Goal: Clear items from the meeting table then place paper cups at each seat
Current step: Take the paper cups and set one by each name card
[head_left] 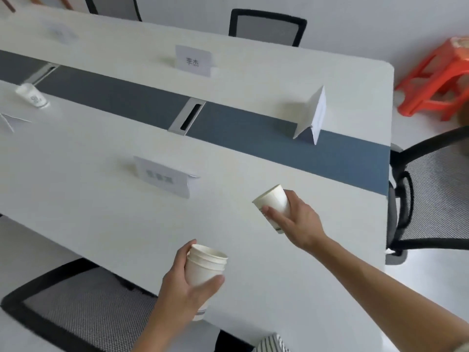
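One view, worn on the head, high above the near long edge of the white meeting table (101, 194) and looking forward and steeply down across it. The frame is tilted, so the tabletop runs off toward the upper left. Closest in, at the bottom, is the left hand (182, 288) gripping a stack of paper cups (205, 265). The right hand (297, 222) holds a single paper cup (274, 199) just beyond. A mesh chair (76, 313) sits almost under the lens at lower left. A far-side chair (266, 26) and a red stool (436, 80) mark the top and right limits.
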`<action>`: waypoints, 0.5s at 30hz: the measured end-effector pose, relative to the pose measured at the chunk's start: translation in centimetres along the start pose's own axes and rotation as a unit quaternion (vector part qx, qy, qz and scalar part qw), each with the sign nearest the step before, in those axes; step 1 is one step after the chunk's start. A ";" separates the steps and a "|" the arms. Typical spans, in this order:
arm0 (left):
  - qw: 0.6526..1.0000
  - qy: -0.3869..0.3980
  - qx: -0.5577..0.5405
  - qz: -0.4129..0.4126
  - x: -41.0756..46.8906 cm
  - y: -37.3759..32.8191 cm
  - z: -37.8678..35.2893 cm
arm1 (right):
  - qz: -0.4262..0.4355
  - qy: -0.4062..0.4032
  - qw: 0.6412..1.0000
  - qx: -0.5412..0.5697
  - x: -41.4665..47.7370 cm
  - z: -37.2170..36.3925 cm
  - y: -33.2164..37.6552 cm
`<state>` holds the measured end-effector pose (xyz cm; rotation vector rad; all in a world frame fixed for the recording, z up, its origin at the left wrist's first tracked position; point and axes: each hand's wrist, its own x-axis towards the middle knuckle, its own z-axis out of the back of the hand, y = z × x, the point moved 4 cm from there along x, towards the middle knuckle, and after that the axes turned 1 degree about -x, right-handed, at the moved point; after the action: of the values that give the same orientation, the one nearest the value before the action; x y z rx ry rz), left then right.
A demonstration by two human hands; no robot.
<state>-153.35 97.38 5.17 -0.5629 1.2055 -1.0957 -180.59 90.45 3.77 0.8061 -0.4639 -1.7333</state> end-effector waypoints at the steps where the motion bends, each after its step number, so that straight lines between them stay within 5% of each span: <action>1: 1.000 0.007 -0.006 0.006 1.4 -0.2 0.6 | 0.001 -0.008 1.000 -0.011 1.8 -0.6 1.2; 8: 0.999 -0.010 -0.039 0.006 9.4 -1.0 6.2 | 0.004 -0.043 0.996 -0.073 14.7 -5.9 8.6; 15: 0.996 -0.056 -0.053 0.049 11.5 3.2 11.2 | -0.028 -0.036 0.997 0.055 24.0 -12.4 12.7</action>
<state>-142.08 86.28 0.83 -0.6311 1.1860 -0.9089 -166.77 64.90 -3.15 0.8432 -0.5944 -1.8056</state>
